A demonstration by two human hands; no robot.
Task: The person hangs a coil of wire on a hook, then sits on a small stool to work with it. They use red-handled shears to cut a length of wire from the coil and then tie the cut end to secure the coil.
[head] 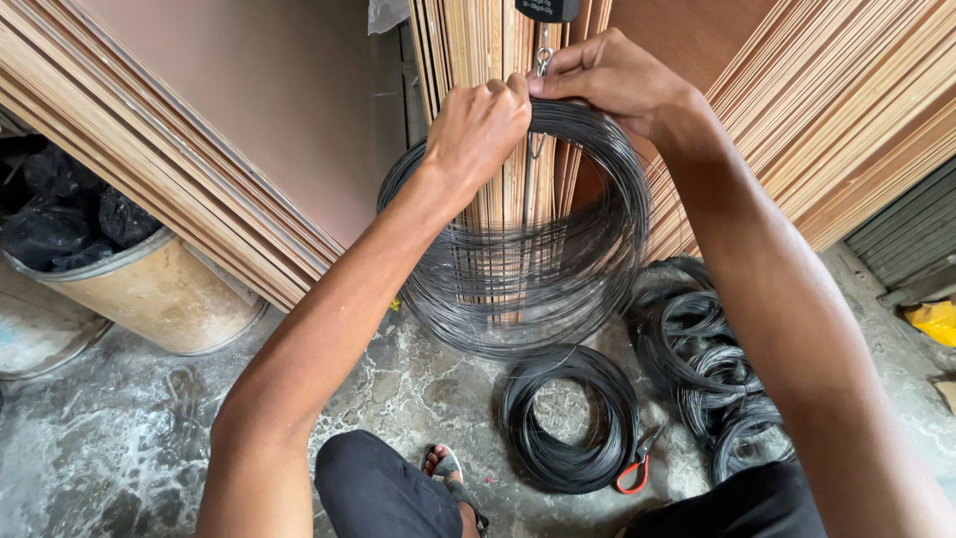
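A: What do the fingers grip?
B: A large coil of dark wire (518,234), its top bunched under a metal hook (543,62). The left hand (478,130) and right hand (612,80) both close around it.
A: And below the fingers?
B: Smaller wire coils (570,418) on the stone floor (119,438), red-handled pliers (637,468) beside one.

dark grey wire coil (518,289), red-handled cutters (633,472), tan drum (159,294)
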